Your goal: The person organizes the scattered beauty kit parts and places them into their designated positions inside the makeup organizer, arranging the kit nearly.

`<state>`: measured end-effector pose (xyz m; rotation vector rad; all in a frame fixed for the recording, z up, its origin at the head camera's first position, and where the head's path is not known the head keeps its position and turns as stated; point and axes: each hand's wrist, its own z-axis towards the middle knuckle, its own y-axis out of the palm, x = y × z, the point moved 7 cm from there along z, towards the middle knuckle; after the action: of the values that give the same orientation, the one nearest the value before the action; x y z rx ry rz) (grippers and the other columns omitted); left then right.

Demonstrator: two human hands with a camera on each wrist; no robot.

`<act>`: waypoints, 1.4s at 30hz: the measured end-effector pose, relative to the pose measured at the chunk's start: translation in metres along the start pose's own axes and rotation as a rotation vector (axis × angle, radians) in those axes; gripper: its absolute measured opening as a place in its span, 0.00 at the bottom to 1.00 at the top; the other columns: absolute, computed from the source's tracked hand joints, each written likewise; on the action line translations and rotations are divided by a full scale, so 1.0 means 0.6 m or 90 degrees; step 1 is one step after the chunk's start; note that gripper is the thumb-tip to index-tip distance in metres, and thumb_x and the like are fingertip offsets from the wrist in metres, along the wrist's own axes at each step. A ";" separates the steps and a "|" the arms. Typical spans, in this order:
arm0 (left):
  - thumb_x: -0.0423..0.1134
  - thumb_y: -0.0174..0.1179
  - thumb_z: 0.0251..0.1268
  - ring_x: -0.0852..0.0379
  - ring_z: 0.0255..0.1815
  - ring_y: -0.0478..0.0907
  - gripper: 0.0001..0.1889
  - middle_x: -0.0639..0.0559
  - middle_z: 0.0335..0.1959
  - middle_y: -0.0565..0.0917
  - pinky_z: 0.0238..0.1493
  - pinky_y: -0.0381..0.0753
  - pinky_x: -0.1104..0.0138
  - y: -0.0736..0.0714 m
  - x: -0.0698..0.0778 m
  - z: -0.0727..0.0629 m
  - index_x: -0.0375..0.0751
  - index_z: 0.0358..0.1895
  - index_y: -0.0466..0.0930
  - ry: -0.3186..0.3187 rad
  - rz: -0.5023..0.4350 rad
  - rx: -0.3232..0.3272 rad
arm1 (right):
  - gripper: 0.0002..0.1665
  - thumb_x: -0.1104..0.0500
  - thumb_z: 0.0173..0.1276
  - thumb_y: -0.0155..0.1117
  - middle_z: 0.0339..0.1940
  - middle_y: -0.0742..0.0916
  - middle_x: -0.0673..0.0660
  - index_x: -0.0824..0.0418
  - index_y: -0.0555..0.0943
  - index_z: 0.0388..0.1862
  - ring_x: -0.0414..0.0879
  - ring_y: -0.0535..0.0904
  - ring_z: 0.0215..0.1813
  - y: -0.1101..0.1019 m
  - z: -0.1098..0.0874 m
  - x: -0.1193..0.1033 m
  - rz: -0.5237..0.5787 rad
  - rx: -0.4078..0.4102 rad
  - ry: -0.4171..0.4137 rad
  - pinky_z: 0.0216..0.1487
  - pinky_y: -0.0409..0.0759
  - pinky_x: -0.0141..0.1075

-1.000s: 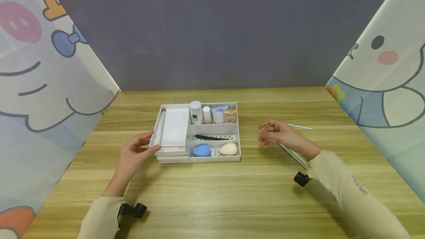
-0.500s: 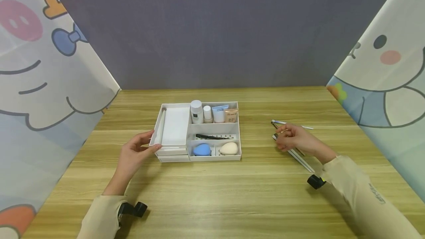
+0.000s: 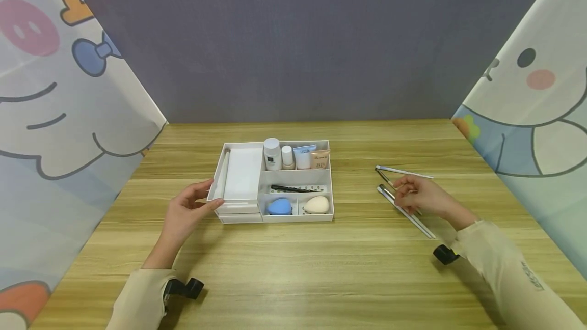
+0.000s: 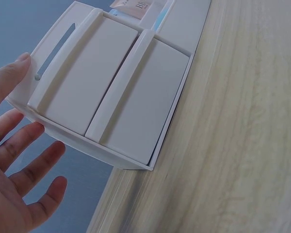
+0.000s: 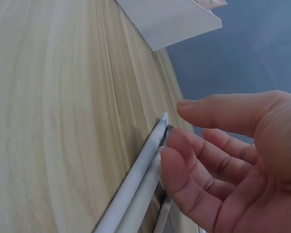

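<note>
A white cosmetics organizer (image 3: 295, 219) stands on the table. My left hand (image 3: 188, 207) rests at its front left corner, thumb on the front and fingertips by the left side; the ring and little fingers spread free in the left wrist view. A white brush (image 3: 224, 174) lies in its upper left tray (image 3: 244, 173). To the right, my right hand (image 3: 419, 196) hovers low over several makeup brushes (image 5: 136, 179), thumb apart from the fingers and nothing pinched. Two white-handled brushes (image 3: 419, 224) lie side by side, a dark-tipped brush (image 3: 381, 174) passes under the hand, and a thin white brush (image 3: 405, 171) lies behind.
The organizer holds a white bottle (image 3: 272, 156), a smaller bottle (image 3: 287, 158), a blue tube (image 3: 304, 157), a BB cream tube (image 3: 320, 160), a black pen (image 3: 291, 189), a blue sponge (image 3: 279, 207) and a cream sponge (image 3: 316, 205). A grey wall (image 3: 293, 45) rises behind.
My right hand has moved right and slightly down, from beside the organizer to over the brushes, uncovering their tips. My left hand has stayed at the organizer's corner.
</note>
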<state>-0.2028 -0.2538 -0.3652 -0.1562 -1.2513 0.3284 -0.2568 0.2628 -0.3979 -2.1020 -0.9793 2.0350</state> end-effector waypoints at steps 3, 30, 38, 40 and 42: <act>0.29 0.71 0.58 0.70 0.46 0.80 0.24 0.69 0.47 0.83 0.41 0.81 0.75 0.000 0.000 -0.001 0.29 0.59 0.78 -0.005 0.004 0.000 | 0.27 0.71 0.62 0.67 0.35 0.83 0.61 0.80 0.67 0.56 0.45 0.79 0.26 0.000 -0.005 0.003 -0.005 -0.006 0.013 0.25 0.82 0.39; 0.27 0.71 0.58 0.70 0.45 0.80 0.24 0.70 0.44 0.83 0.40 0.81 0.75 0.000 0.000 0.001 0.28 0.59 0.78 -0.003 0.005 0.005 | 0.28 0.74 0.51 0.68 0.28 0.80 0.52 0.72 0.77 0.54 0.42 0.71 0.23 0.042 -0.004 -0.048 -0.330 -0.020 -0.020 0.23 0.72 0.34; 0.29 0.71 0.58 0.70 0.44 0.80 0.24 0.70 0.43 0.83 0.41 0.80 0.76 -0.001 -0.001 0.000 0.29 0.59 0.78 -0.011 0.016 0.006 | 0.32 0.77 0.51 0.61 0.26 0.78 0.56 0.70 0.78 0.59 0.41 0.69 0.15 0.048 -0.003 -0.046 -0.294 -0.052 0.015 0.14 0.71 0.32; 0.29 0.71 0.58 0.70 0.44 0.80 0.24 0.70 0.43 0.83 0.41 0.80 0.76 -0.001 -0.001 0.000 0.29 0.59 0.78 -0.013 0.017 0.006 | 0.32 0.77 0.51 0.62 0.26 0.78 0.55 0.70 0.78 0.59 0.41 0.69 0.15 0.049 -0.003 -0.045 -0.294 -0.052 0.016 0.14 0.71 0.32; 0.29 0.71 0.58 0.70 0.44 0.80 0.24 0.71 0.43 0.83 0.41 0.80 0.76 -0.001 -0.001 -0.001 0.29 0.59 0.78 -0.014 0.020 0.006 | 0.31 0.76 0.50 0.63 0.26 0.77 0.54 0.70 0.78 0.58 0.41 0.69 0.15 0.049 -0.003 -0.045 -0.296 -0.051 0.013 0.14 0.71 0.32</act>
<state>-0.2025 -0.2546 -0.3658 -0.1649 -1.2708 0.3633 -0.2415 0.2275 -0.3871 -1.7091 -1.4061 1.7625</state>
